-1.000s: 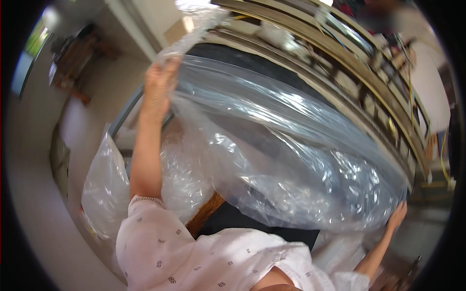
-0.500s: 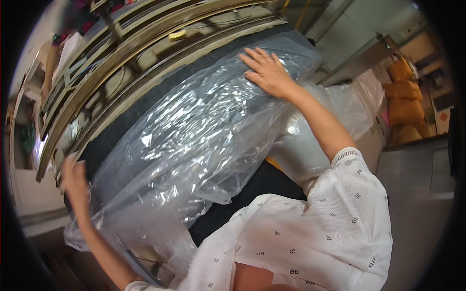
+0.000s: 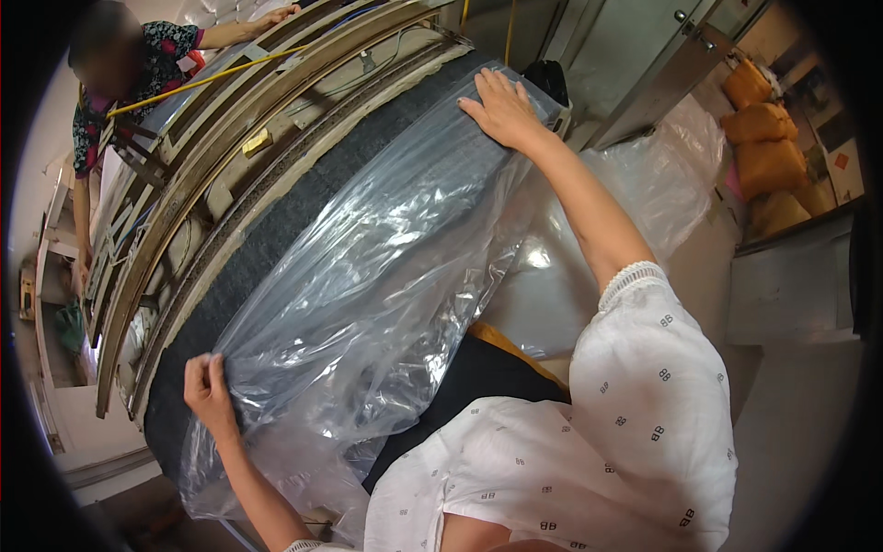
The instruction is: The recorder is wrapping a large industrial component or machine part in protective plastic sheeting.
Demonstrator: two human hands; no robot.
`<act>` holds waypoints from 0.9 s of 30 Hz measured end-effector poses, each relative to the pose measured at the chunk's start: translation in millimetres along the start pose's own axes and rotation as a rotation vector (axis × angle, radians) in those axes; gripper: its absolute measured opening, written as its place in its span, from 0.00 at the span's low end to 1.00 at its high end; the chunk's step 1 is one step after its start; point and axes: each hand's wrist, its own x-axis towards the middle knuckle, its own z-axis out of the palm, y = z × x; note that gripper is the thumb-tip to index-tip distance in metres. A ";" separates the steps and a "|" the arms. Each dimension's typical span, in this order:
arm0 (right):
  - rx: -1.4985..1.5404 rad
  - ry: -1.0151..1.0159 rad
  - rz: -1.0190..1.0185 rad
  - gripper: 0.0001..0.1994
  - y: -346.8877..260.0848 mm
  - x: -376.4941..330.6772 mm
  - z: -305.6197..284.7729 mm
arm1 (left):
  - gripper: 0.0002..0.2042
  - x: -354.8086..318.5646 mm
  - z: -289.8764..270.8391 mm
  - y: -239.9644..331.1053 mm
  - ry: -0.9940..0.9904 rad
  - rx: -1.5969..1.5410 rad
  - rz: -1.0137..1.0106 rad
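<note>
A sheet of clear plastic film (image 3: 368, 267) lies across a dark grey work surface (image 3: 303, 202), wrinkled and shiny, its near part hanging toward my lap. At its left end my left hand (image 3: 210, 394) is closed, thumb and fingers pinching the film's far edge. My right hand (image 3: 504, 110) rests flat on the film's far right end, fingers stretched out and slightly apart. Between the hands the film's far edge runs fairly straight. Whether the film has one layer or more I cannot tell.
Beyond the surface runs a long machine frame with metal bars (image 3: 230, 156) and a yellow block (image 3: 258, 142). Another person (image 3: 156, 46) reaches over it at the far left. More film (image 3: 662, 175) lies at the right, near orange sacks (image 3: 763, 138) and a door (image 3: 644, 55).
My left hand has moved right and nearer and has closed on the film. The film's far edge is straighter and flatter. A co-worker has come into view at the far left.
</note>
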 end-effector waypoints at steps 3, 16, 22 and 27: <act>-0.133 0.057 -0.230 0.30 -10.0 -28.1 -4.8 | 0.05 -13.2 -54.7 -26.2 0.176 0.058 -0.128; 0.005 0.095 -0.386 0.21 -20.8 -32.3 -6.4 | 0.07 -103.5 -135.4 -23.4 0.221 0.272 -0.110; 0.145 0.218 -0.468 0.12 -18.0 10.6 12.0 | 0.05 -157.4 -139.4 -13.0 0.242 0.527 -0.111; 0.195 0.178 -0.366 0.17 -6.0 30.4 39.8 | 0.05 -205.7 -113.4 -12.2 0.142 0.457 -0.097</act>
